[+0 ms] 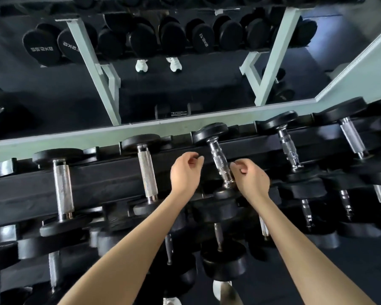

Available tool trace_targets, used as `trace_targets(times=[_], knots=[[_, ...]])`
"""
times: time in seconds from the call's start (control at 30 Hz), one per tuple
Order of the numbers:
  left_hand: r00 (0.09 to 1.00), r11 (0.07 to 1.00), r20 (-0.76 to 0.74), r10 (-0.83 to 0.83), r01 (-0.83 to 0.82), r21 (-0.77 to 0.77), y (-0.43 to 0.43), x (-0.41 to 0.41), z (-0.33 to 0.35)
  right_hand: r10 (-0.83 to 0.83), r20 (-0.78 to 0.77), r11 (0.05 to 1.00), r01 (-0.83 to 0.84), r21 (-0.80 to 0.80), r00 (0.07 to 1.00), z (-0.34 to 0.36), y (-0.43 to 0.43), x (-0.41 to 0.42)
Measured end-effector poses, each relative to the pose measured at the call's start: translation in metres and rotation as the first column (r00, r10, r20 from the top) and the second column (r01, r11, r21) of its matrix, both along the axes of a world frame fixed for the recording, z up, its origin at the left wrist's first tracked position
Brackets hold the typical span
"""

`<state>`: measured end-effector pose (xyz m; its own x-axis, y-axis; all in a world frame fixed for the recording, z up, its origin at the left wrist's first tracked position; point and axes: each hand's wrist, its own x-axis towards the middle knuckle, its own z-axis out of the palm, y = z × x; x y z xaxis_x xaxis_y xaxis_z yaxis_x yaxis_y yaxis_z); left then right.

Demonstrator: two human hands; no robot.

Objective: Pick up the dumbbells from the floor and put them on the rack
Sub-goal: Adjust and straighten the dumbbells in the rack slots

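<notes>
A black dumbbell with a chrome handle [217,160] lies across the top tier of the black rack [110,179], its far head against the back rail. My left hand [185,172] hovers just left of the handle, fingers loosely curled and holding nothing. On the other side, my right hand [252,180] sits next to the handle's near end with its fingers loosely curled; nothing is gripped. Both hands are apart from the bar or at most brushing it.
More dumbbells fill the top tier, such as one to the left [147,172] and one to the right [288,148]. Lower tiers below my arms hold several others [223,260]. A wall mirror [185,89] behind the rack reflects dumbbells and white shoes.
</notes>
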<state>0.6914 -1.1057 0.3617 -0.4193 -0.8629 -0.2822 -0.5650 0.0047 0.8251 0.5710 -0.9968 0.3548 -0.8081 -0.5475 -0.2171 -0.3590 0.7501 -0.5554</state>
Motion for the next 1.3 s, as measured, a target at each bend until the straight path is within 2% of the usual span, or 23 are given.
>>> trace_targets(times=[0.07,0.17,0.23,0.33,0.4,0.53,0.6,0.93,1.07,1.2,1.3], knots=[[0.999,0.987,0.0,0.044,-0.044,0.157,0.003,-0.028,-0.002,0.115,0.142,0.986,-0.13,0.104,0.983,-0.006,-0.009,-0.017],[0.99,0.934,-0.011,0.14,-0.129,0.333,0.006,-0.066,-0.01,0.233,0.287,0.951,-0.279,0.131,0.929,-0.021,-0.016,-0.028],[0.962,0.881,-0.029,0.272,-0.237,0.41,0.006,-0.083,-0.015,0.251,0.335,0.944,-0.306,0.121,0.908,-0.028,-0.014,-0.03],[0.899,0.795,-0.027,0.437,-0.373,0.478,0.005,-0.091,-0.027,0.212,0.37,0.969,-0.244,0.043,0.905,-0.033,-0.011,-0.028],[0.9,0.8,-0.03,0.434,-0.37,0.472,0.004,-0.094,-0.033,0.171,0.392,0.982,-0.19,0.011,0.904,-0.035,-0.01,-0.027],[0.952,0.898,0.028,0.304,-0.297,0.325,0.006,-0.111,-0.031,0.035,0.477,0.999,-0.03,-0.017,0.878,-0.04,-0.007,-0.03],[0.954,0.909,0.06,0.292,-0.297,0.292,0.006,-0.115,-0.032,0.047,0.472,0.999,-0.048,-0.01,0.88,-0.042,-0.006,-0.03],[0.931,0.866,0.051,0.361,-0.354,0.353,0.006,-0.113,-0.029,0.11,0.372,0.991,-0.128,0.026,0.922,-0.041,-0.011,-0.024],[0.938,0.869,0.062,0.341,-0.339,0.361,0.004,-0.111,-0.023,0.098,0.335,0.989,-0.128,0.07,0.937,-0.035,-0.014,-0.019],[0.952,0.892,0.051,0.301,-0.3,0.338,0.007,-0.11,-0.021,0.107,0.379,0.988,-0.142,0.064,0.919,-0.027,-0.01,-0.023],[0.973,0.929,0.087,0.216,-0.232,0.287,0.01,-0.108,-0.023,0.121,0.435,0.991,-0.131,-0.007,0.892,-0.02,0.001,-0.025]])
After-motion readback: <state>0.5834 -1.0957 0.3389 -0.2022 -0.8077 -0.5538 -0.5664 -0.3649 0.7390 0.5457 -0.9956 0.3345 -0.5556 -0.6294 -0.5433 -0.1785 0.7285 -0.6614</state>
